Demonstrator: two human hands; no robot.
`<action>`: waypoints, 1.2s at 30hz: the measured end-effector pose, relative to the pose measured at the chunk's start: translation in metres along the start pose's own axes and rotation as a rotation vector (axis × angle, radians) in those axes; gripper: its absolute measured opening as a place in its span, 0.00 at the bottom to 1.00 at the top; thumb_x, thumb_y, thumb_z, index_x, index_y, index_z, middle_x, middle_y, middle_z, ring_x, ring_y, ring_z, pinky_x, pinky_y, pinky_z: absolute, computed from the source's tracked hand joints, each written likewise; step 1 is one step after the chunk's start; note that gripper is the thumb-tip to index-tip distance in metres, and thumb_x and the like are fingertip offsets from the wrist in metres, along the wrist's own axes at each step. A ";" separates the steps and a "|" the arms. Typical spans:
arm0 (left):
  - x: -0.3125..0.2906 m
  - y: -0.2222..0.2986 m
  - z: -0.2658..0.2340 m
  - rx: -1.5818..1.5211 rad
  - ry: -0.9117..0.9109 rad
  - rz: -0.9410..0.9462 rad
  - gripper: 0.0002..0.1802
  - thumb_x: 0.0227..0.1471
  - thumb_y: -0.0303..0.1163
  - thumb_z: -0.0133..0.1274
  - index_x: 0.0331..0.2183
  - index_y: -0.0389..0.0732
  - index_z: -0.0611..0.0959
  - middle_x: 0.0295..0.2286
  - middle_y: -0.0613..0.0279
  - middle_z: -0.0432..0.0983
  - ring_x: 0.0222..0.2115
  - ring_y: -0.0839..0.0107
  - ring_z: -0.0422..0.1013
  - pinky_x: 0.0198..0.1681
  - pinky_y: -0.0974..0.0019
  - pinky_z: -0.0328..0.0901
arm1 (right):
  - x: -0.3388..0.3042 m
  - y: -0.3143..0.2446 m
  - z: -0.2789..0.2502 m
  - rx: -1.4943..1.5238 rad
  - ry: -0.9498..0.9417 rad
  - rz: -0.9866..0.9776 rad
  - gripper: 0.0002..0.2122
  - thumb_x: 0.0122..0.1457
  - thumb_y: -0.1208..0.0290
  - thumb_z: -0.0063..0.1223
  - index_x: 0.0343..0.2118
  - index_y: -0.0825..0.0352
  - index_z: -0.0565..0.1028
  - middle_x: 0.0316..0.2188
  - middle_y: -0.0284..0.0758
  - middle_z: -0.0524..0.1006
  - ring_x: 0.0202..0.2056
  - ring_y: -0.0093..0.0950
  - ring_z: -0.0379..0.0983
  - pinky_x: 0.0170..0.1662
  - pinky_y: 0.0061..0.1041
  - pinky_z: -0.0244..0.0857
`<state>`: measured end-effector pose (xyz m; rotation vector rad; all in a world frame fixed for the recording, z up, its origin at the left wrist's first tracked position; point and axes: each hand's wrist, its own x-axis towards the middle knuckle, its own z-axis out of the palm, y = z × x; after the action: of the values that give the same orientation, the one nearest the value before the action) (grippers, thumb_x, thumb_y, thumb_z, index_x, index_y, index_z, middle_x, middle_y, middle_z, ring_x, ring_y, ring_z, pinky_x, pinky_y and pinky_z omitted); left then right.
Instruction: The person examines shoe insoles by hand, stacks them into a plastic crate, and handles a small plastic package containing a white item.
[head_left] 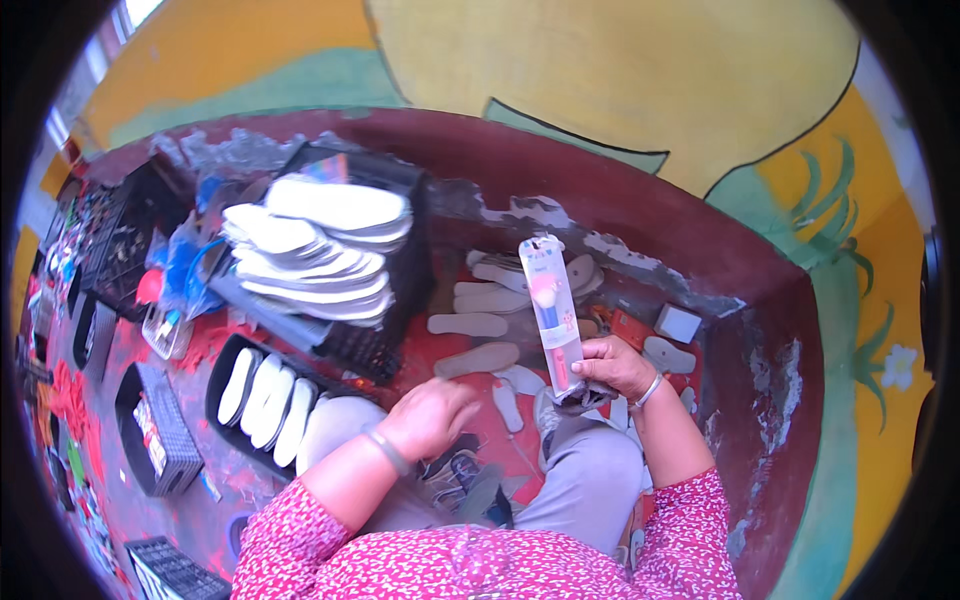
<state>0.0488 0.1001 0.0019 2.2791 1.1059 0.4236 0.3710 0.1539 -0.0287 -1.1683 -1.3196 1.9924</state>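
Note:
My right hand (620,368) grips the lower end of a long, slim clear package (550,315), held upright over my right knee. Inside it I can make out what looks like a brush with a pale pink head and a blue handle, with something pink below. A dark, crumpled piece (583,400) is under the package's lower end, by my fingers. My left hand (432,418) hovers over my lap, fingers stretched forward, with nothing seen in it. Beyond it, loose pale insoles (478,360) are scattered over the red floor.
A tall stack of white insoles (320,250) rests on a black crate (390,335) at the front left. More insoles stand in a black tray (215,385) by my left knee. Blue plastic bags (188,265) and another black basket (160,430) lie further left. A low maroon wall (620,210) curves ahead.

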 end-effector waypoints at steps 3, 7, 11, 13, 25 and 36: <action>-0.014 -0.009 0.004 -0.326 0.376 -0.070 0.12 0.52 0.35 0.51 0.36 0.37 0.78 0.31 0.52 0.75 0.35 0.61 0.72 0.39 0.63 0.66 | 0.000 -0.032 0.065 -0.022 -0.131 0.016 0.12 0.56 0.71 0.51 0.39 0.73 0.74 0.32 0.30 0.76 0.33 0.17 0.71 0.39 0.18 0.65; -0.024 -0.018 -0.006 -1.282 0.488 -0.104 0.16 0.56 0.32 0.49 0.44 0.34 0.73 0.35 0.61 0.75 0.35 0.73 0.72 0.39 0.69 0.68 | -0.005 -0.040 0.129 -0.053 -0.236 0.027 0.12 0.57 0.71 0.51 0.40 0.73 0.74 0.32 0.28 0.76 0.33 0.16 0.70 0.39 0.18 0.65; -0.037 -0.024 -0.004 -1.588 0.414 -0.098 0.14 0.54 0.29 0.50 0.42 0.33 0.75 0.34 0.60 0.76 0.33 0.74 0.73 0.38 0.70 0.68 | -0.016 -0.021 0.163 -0.076 -0.194 0.044 0.12 0.57 0.70 0.52 0.41 0.72 0.75 0.34 0.28 0.76 0.35 0.16 0.70 0.41 0.18 0.64; -0.039 -0.018 -0.006 -1.564 0.392 -0.102 0.12 0.53 0.28 0.51 0.39 0.33 0.76 0.33 0.60 0.76 0.32 0.74 0.73 0.38 0.70 0.69 | -0.021 -0.010 0.170 -0.031 -0.161 0.046 0.12 0.57 0.70 0.52 0.42 0.71 0.74 0.34 0.29 0.76 0.36 0.16 0.70 0.41 0.18 0.64; -0.025 -0.024 0.009 -1.659 0.407 -0.087 0.11 0.52 0.29 0.51 0.37 0.35 0.77 0.30 0.63 0.76 0.30 0.74 0.73 0.36 0.69 0.68 | -0.043 0.009 0.183 -0.114 -0.006 -0.045 0.12 0.56 0.72 0.51 0.41 0.73 0.74 0.32 0.29 0.76 0.33 0.15 0.69 0.37 0.17 0.65; -0.017 -0.035 -0.001 -1.775 0.600 -0.073 0.09 0.54 0.29 0.49 0.36 0.35 0.76 0.31 0.60 0.76 0.31 0.70 0.74 0.38 0.65 0.69 | -0.046 0.022 0.191 0.178 0.169 -0.131 0.13 0.51 0.74 0.57 0.40 0.70 0.74 0.31 0.30 0.76 0.31 0.15 0.69 0.35 0.15 0.62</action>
<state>0.0160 0.1043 -0.0194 0.5185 0.4945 1.3719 0.2344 0.0146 0.0019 -1.1104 -1.0823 1.8328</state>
